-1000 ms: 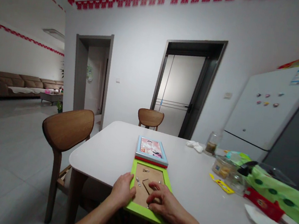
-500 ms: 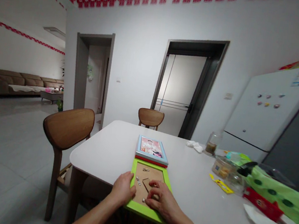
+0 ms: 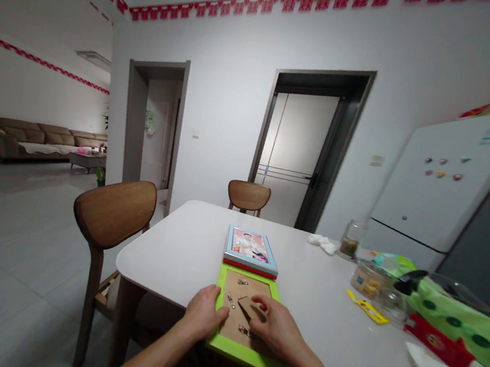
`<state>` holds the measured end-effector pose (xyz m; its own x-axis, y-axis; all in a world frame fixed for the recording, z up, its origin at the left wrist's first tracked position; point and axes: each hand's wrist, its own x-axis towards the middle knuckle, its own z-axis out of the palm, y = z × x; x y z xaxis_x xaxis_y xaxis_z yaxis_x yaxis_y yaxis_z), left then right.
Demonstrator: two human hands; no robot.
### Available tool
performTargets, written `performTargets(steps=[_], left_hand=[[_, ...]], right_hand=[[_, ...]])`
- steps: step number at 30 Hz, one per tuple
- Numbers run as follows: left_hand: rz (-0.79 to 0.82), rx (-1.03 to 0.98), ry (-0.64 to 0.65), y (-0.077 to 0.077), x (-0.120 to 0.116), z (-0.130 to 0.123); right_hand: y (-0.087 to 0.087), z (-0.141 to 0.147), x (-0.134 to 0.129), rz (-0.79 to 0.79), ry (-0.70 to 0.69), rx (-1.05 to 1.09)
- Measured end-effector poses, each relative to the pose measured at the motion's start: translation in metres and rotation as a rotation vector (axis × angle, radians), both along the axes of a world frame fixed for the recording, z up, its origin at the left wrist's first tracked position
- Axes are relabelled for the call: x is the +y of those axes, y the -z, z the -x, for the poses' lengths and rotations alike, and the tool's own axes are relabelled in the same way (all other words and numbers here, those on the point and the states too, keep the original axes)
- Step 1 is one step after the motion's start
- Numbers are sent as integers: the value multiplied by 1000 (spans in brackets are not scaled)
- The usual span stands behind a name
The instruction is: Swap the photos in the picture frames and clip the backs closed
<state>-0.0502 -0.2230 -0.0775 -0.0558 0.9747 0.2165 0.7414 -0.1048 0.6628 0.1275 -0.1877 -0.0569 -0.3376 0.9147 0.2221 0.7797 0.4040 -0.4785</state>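
Observation:
A lime-green picture frame (image 3: 264, 362) lies back up at the table's near edge. Its brown backing board (image 3: 231, 317) carries small metal clips (image 3: 243, 282) and a slanted stand flap (image 3: 245, 308). At the frame's left side, my left hand (image 3: 204, 313) grips the rim, thumb on top. My right hand (image 3: 276, 327) is over the right part of the backing, fingers curled beside the lower metal clip (image 3: 244, 330) and the flap. Whatever is between those fingertips is hidden. Just beyond the green frame lies a light-blue picture frame (image 3: 252, 249) with a photo, above a red edge.
On the right of the white table (image 3: 183, 241) are a jar (image 3: 352, 240), a plastic food tub (image 3: 370, 278), a yellow packet (image 3: 368, 308), a red box (image 3: 438, 344) and a green bag (image 3: 466, 318). Crumpled tissue (image 3: 322, 243) lies farther back. A wooden chair (image 3: 117, 215) stands left.
My right hand has shifted slightly right, away from the lower clip, which shows more fully now. My left hand keeps its grip on the frame. The view has moved slightly.

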Motion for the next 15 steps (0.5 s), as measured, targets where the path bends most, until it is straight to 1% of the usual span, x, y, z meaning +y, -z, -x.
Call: performTargets(steps=[5,7,9,12,14,15], left_hand=[[-11,-161,-44,-4,5,-3],[-26,-253,-67,-6,8,-4],[-24,-347,-74,-8,10,-1],[12,-468,-91,-9,12,15],[41,-521,-121,-7,11,35],[60,-538,-136,-6,10,46]], right_hand=[[-20,1,-1,-30,24,-6],[-29,9,-7,-43,15,10],[-38,19,-14,-58,-20,68],[-44,30,-21,-71,-76,200],[-41,25,-19,-68,-79,239],[-38,19,-16,-65,-58,233]])
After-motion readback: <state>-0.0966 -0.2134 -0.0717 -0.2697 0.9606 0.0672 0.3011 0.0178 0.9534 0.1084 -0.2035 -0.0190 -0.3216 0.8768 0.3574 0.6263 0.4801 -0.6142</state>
